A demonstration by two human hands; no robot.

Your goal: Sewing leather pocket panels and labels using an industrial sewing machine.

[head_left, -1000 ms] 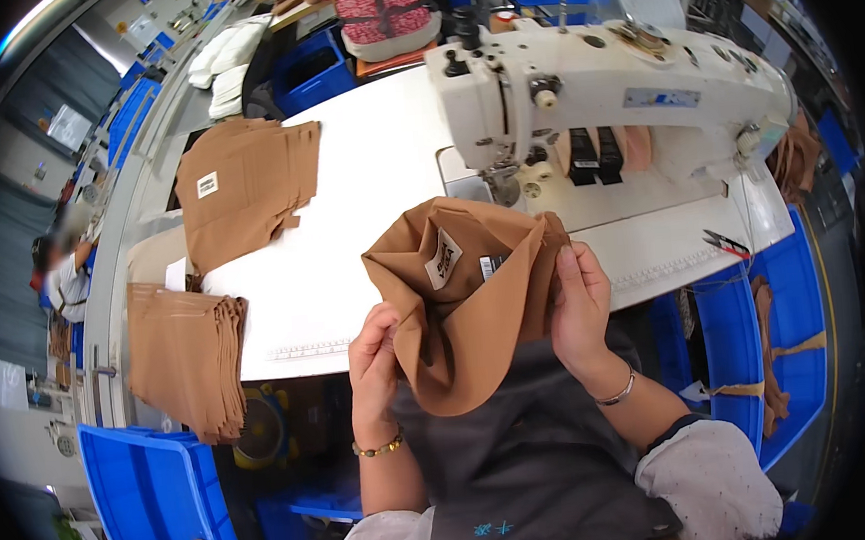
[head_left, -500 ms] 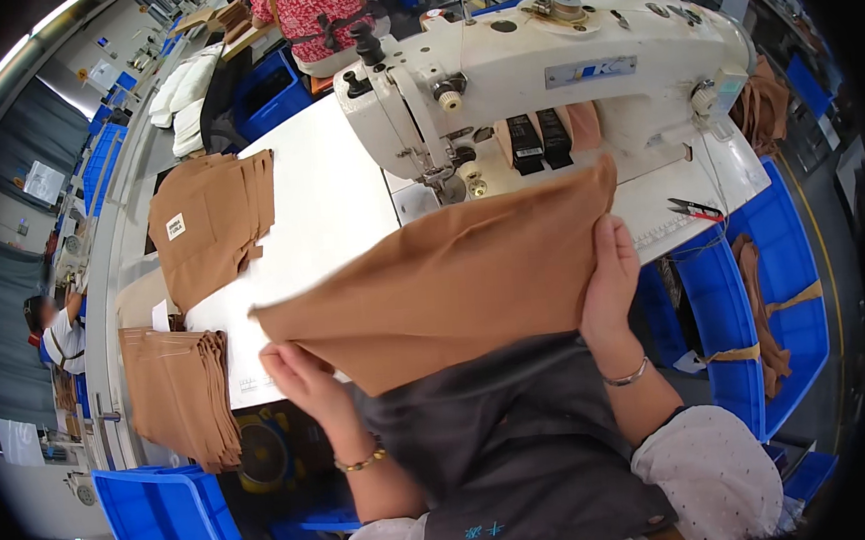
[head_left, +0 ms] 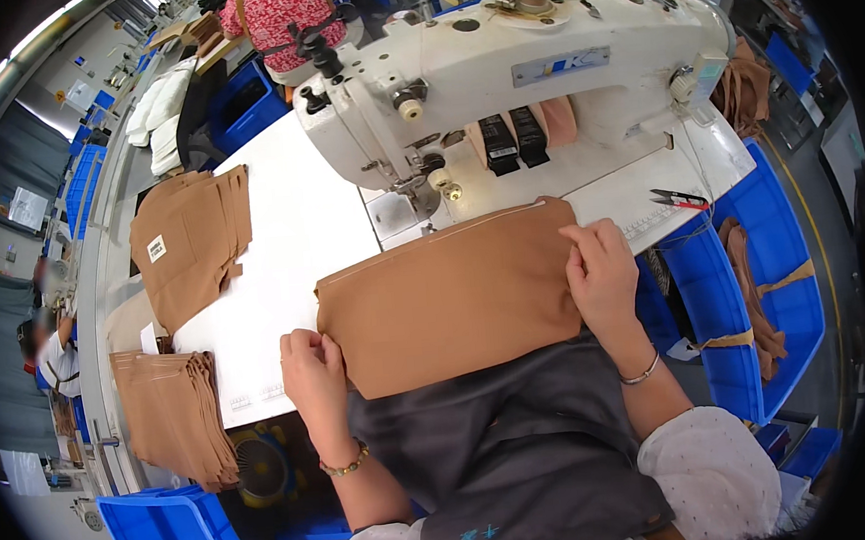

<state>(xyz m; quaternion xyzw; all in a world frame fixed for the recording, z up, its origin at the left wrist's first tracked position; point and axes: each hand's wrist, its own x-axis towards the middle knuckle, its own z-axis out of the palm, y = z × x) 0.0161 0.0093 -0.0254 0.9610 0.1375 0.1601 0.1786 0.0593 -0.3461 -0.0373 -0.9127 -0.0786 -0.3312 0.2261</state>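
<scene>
A brown fabric piece (head_left: 445, 309) lies over the front edge of the white sewing table, its lower part over my dark apron. A pale line runs along its far edge. My left hand (head_left: 314, 374) is closed at the left edge of the fabric, fingertips pinching it. My right hand (head_left: 601, 273) is at its right edge, fingers bent in and the fabric puckered beside them; the exact grip is partly hidden. Just beyond the far edge stands the white sewing machine (head_left: 498, 60), its needle area apart from the fabric.
Brown fabric stacks (head_left: 190, 242) lie at the left, another pile (head_left: 170, 414) hanging over the table edge. Red-handled thread snips (head_left: 678, 200) rest at the right. Black label rolls (head_left: 514, 142) sit under the machine arm. Blue bins (head_left: 790, 285) flank the table. Someone in red (head_left: 285, 19) sits beyond.
The fabric has come down from a raised, slanted spread to lie flatter on the table, its far edge now straighter. Both hands have shifted with it, and the whole view has moved slightly.
</scene>
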